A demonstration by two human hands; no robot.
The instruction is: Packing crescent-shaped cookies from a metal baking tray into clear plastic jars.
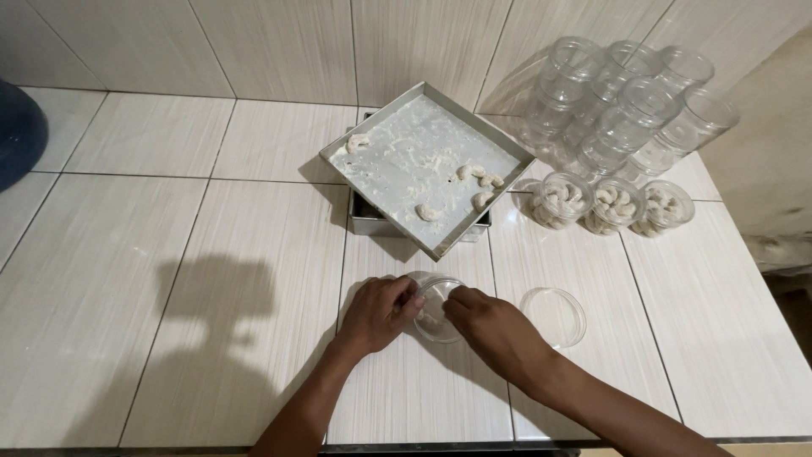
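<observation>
Hands at work low in the middle of a white tiled table (169,254). Left hand (376,313) curled against the left side of a small clear plastic jar (438,309), fingers bent round its rim. Right hand (491,326) touching the jar's right side, fingertips pinched at or just inside the opening; cannot tell whether anything sits between them. Pale contents dimly visible inside the jar, too blurred to name. Just right of the right hand, flat on the table, a round clear lid (554,316), untouched. Beyond the hands, a square metal tray (397,156) dusted with white powder, tilted across a second metal tin (372,222) beneath it. On the tray, a few crescent-shaped pale cookies (478,176) scattered toward its right half, plus one near the far left corner. To the right of the tray, three open clear jars filled with cookies (613,206) in a row. Behind those, against the tiled wall, a cluster of empty clear jars (622,106), stacked. At the far left edge, part of a dark blue rounded object (19,131).
</observation>
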